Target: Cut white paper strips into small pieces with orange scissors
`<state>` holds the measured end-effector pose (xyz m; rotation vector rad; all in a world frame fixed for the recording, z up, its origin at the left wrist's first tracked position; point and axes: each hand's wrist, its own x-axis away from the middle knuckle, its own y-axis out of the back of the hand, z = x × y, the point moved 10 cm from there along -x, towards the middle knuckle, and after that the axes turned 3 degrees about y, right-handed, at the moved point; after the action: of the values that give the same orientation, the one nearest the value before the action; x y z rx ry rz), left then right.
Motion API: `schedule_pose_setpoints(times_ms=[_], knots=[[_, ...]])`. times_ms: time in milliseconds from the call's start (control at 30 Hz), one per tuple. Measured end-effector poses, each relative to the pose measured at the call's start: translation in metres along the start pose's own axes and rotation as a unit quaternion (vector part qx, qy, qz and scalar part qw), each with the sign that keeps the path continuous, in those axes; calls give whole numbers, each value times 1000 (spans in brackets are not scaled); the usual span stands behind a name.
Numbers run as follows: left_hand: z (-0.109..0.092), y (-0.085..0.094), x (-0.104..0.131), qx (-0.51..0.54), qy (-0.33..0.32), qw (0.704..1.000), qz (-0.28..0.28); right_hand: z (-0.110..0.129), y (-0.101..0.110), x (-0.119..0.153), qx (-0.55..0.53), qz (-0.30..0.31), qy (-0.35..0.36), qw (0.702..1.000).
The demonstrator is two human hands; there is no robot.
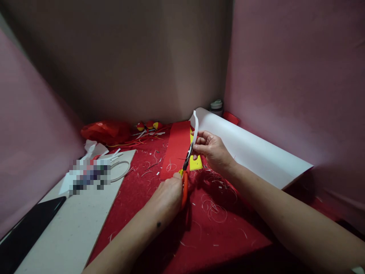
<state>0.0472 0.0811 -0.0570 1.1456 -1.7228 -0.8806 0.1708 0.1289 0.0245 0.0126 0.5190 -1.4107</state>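
My left hand [170, 191] is wrapped round the orange and yellow handles of a pair of scissors [185, 190], whose dark blades point up and away. Between its fingertips my right hand [209, 146] pinches a narrow white strip [196, 123], which stands up and curves slightly. The blades meet the strip's lower part just beside the right fingers. Beneath the scissors lies a red ribbed sheet [179, 142], its near end cut or ridged in fine lines. A yellow piece [195, 163] shows under its right side.
A large curled white sheet [251, 146] lies at the right. At the left are a pale board [82, 220] and a black flat object [31, 232]. A red plastic bag [105, 131] and small red-yellow items [149, 125] sit behind. Thin offcuts litter the red cloth [211, 236].
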Motion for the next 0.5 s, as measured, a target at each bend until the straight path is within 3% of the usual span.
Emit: schedule_pose_setpoints(times_ms=[100, 267, 500], knots=[[-8, 11, 4, -65, -6, 997, -33, -1, 1, 0, -7, -3, 1, 1000], [-11, 9, 6, -44, -19, 999, -18, -2, 2, -1, -12, 1, -3, 1000], [-4, 3, -2, -50, -47, 996, -53, 2, 8, -2, -13, -21, 10, 1000]])
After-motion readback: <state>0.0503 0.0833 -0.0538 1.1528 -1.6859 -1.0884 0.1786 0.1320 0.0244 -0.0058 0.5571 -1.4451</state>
